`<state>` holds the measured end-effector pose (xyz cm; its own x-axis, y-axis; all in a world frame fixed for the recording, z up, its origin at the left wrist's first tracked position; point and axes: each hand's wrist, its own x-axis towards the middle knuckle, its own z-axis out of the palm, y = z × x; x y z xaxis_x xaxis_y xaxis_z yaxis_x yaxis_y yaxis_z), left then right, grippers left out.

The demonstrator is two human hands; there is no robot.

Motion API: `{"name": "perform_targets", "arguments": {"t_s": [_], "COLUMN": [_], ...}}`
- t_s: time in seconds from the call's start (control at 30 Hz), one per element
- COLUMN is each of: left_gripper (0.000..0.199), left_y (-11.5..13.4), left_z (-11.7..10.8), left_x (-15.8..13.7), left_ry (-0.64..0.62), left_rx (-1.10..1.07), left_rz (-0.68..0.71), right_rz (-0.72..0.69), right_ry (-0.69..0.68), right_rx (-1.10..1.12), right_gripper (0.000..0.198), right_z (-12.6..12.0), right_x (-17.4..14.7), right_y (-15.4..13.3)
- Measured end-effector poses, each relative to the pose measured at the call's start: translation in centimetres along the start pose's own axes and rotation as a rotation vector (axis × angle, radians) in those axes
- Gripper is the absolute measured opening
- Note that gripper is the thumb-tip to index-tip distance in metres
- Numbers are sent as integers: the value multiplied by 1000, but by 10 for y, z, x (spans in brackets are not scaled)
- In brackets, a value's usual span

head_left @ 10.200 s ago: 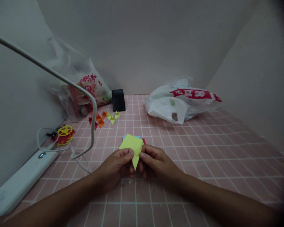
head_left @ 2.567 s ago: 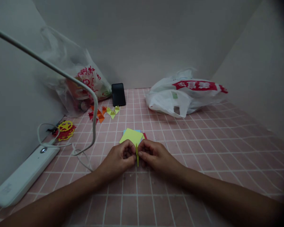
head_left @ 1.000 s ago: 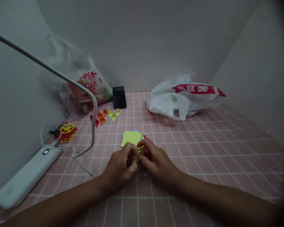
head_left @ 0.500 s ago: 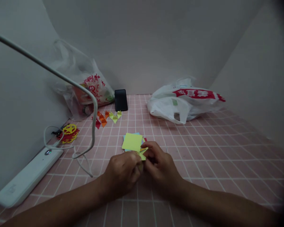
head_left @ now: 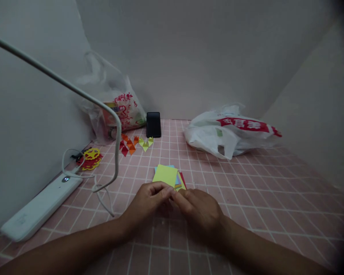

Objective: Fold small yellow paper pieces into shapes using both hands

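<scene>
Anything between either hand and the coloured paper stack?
Nothing visible. The left hand and right hand come together at the near side of the paper stack, hiding part of its near edge; whether they touch it, can't tell. The white cable is off to the left, not between.

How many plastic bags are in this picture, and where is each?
2: a translucent plastic bag with red lettering, back left beside the black smartphone; a white plastic bag with a red band, back right. Others may be hidden inside.
</scene>
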<state>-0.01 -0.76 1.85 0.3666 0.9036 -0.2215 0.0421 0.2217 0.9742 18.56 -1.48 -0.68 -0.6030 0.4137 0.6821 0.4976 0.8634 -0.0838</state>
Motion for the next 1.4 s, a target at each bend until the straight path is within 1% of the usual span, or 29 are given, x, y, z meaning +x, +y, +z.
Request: {"name": "perform_targets", "arguments": {"t_s": [0.07, 0.23, 0.3, 0.37, 0.47, 0.53, 0.63, 0.77, 0.9, 1.1, 1.3, 1.4], "left_gripper": [28, 28, 32, 34, 31, 29, 27, 24, 21, 22, 22, 21], "left_y": [1, 1, -1, -3, -4, -4, -4, -6, -8, -7, -5, -4], "left_z": [0, 1, 1, 1, 1, 1, 2, 2, 0, -1, -1, -1], "left_x": [-1, 0, 0, 0, 0, -1, -1, 0, 1, 1, 2, 2], "left_ry": [4, -7, -16, -18, -19, -24, -42, -49, -40, -29, -8, 0], "left_rx": [-22, -61, -68, -77, -95, -104, -135, -159, -136, -69, -47, -54], "left_rz": [-17, -47, -40, -36, -36, -38, -49, -51, -37, 5, 8, 4], "right_rz": [11, 117, 99, 49, 31, 87, 126, 201, 234, 279, 442, 442], "right_ry": [-8, 69, 57, 23, 16, 57, 88, 92, 72, 60, -1, 11], "right_rx": [11, 72, 63, 40, 29, 42, 64, 148, 151, 188, 335, 321], "right_gripper": [46, 40, 39, 40, 40, 38, 36, 28, 14, 16, 14, 15], "right_z": [0, 4, 4, 3, 3, 4, 6, 7, 7, 5, 5, 6], "right_x": [0, 0, 0, 0, 0, 0, 1, 3, 2, 2, 2, 0], "right_y": [0, 0, 1, 1, 1, 1, 0, 0, 0, 0, 0, 0]}}
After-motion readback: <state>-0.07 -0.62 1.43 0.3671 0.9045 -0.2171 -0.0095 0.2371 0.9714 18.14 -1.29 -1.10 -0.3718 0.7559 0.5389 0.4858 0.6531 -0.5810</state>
